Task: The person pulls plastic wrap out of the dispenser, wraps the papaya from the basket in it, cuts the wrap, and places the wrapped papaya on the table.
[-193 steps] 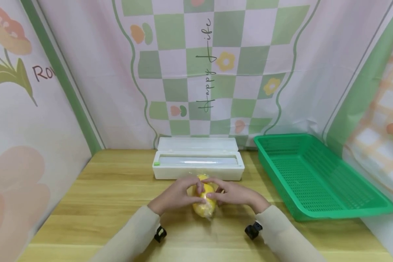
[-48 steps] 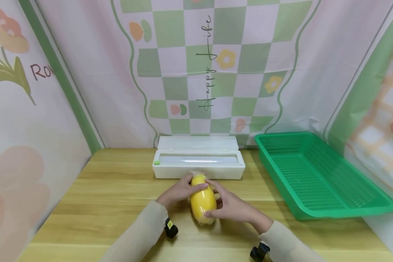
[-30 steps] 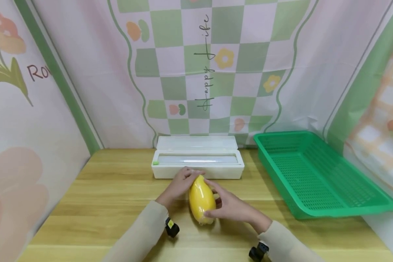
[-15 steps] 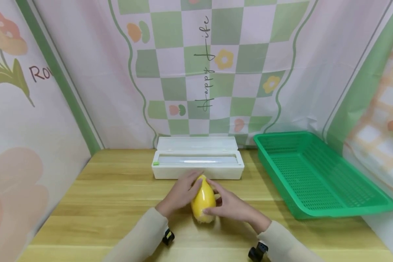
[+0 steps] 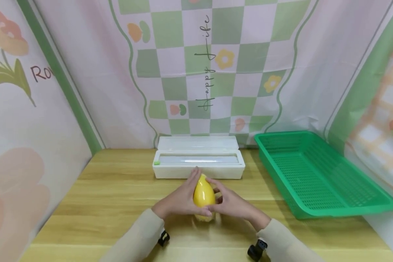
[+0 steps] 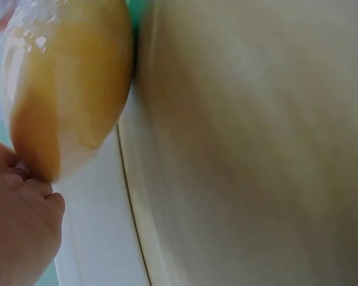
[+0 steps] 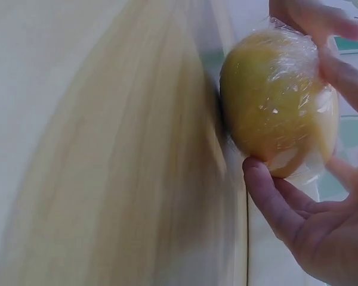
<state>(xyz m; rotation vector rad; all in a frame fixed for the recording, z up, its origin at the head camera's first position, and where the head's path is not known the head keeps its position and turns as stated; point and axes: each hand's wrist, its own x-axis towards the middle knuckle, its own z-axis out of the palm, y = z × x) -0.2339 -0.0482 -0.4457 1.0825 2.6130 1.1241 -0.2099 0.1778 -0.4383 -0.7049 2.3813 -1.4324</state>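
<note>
A yellow oval fruit (image 5: 204, 193), mango-like in shape and wrapped in clear cling film, lies between both hands just in front of a white box. My left hand (image 5: 181, 198) holds its left side, fingers reaching toward the far end and thumb across the near end. From the right, my right hand (image 5: 234, 205) grips it with thumb and fingers. Wrinkled film shows on the fruit (image 7: 274, 101) in the right wrist view, with fingers of the right hand (image 7: 322, 232) under it. In the left wrist view the fruit (image 6: 77, 83) partly hides its holding fingers.
The white cling film dispenser (image 5: 198, 172) has its lid raised, a roll inside and a green tab (image 5: 157, 163) at the left. A green plastic basket (image 5: 281, 182) stands on the right of the wooden table (image 5: 111, 189). Patterned cloth (image 5: 170, 62) hangs behind.
My left hand has moved from the fruit's far end round its left side, its thumb now at the near end. Earlier, both hands were on top of the fruit; the right has since stayed at its side.
</note>
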